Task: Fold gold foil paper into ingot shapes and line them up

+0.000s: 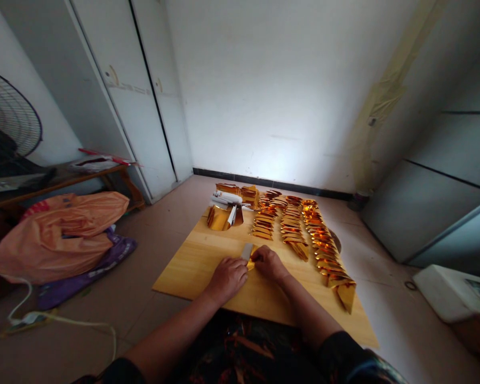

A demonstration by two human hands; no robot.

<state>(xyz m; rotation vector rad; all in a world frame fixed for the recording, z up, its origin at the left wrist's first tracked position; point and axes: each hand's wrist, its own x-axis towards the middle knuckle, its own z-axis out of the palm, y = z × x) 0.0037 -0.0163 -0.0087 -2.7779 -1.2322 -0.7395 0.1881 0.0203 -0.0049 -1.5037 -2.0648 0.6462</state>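
A small sheet of gold foil paper [252,263] with a pale greyish-white strip [247,251] at its upper left lies between my hands on a wooden board [184,266]. My left hand [229,276] is closed at the paper's left edge, its fingers together and bent over it. On the other side, my right hand [269,262] pinches the paper's right part, fingers curled inward. The fingertips partly cover the paper. Beyond my hands are a stack of flat gold foil sheets [219,218] and rows of folded gold foil pieces [292,224].
A white packet [226,198] lies near the board's far edge. On the left are an orange bag [64,229], a purple bag [84,274], a cable [80,321] and a fan [10,114]. A white box [454,293] stands at the right, near a grey cabinet [432,197].
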